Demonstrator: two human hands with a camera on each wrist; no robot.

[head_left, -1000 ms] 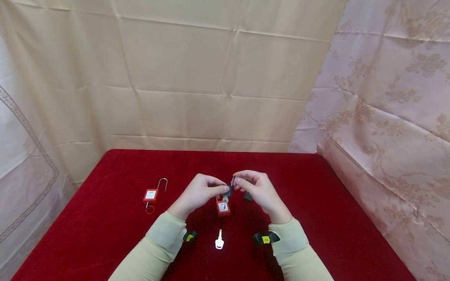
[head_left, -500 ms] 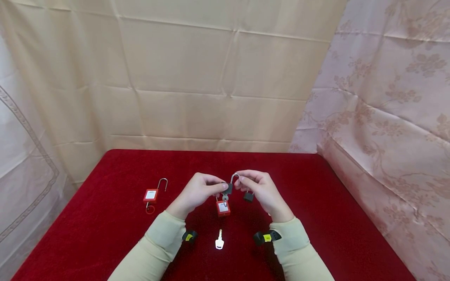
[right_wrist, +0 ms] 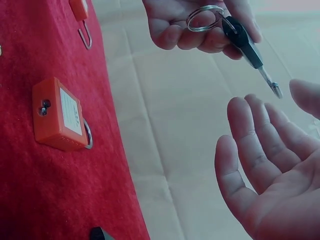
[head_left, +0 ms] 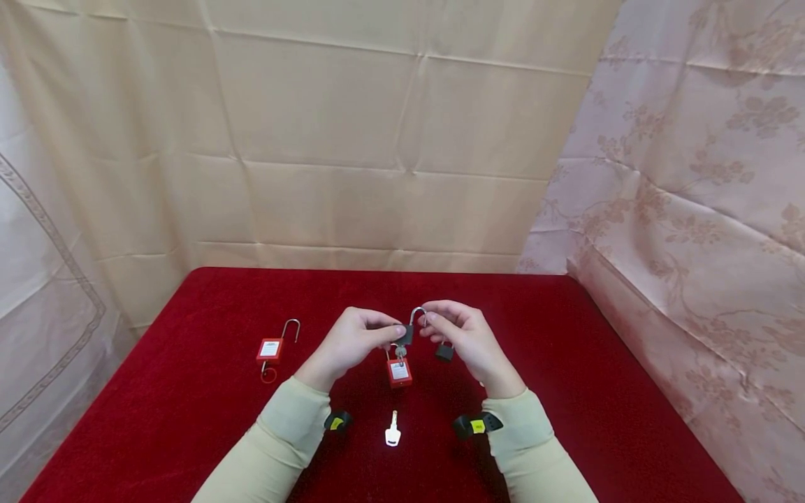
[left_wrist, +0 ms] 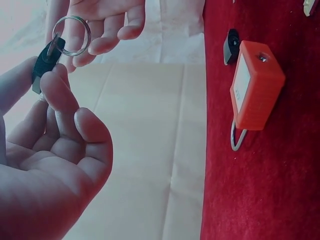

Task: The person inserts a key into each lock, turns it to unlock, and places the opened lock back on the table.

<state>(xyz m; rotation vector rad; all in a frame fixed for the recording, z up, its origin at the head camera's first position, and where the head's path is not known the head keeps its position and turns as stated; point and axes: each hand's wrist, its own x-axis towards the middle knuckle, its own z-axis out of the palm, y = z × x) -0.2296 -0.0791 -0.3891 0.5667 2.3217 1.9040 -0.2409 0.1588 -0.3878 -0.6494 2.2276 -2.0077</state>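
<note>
My left hand (head_left: 358,339) pinches a small black padlock (head_left: 405,336) between thumb and fingers, above the table. Its silver shackle (right_wrist: 266,77) is raised out of the body, and a key (head_left: 401,352) with a ring (left_wrist: 90,36) sits in its underside. My right hand (head_left: 465,337) is beside the shackle's free end, fingers loosely bent; the right wrist view shows a gap between fingertips and shackle. Below the hands stands a red padlock (head_left: 399,374) with a white label. Another black padlock (head_left: 444,353) lies under my right hand.
On the red-covered table (head_left: 207,419), a second red padlock (head_left: 270,349) with a raised shackle and a red ring (head_left: 268,376) lies to the left. A loose key (head_left: 393,433) lies nearer me. Beige curtain (head_left: 377,140) hangs behind the table.
The black padlock has turned so its shackle's curve shows, and it has shifted slightly left with my left hand. My right fingers, which pinched the shackle earlier, have let go of it.
</note>
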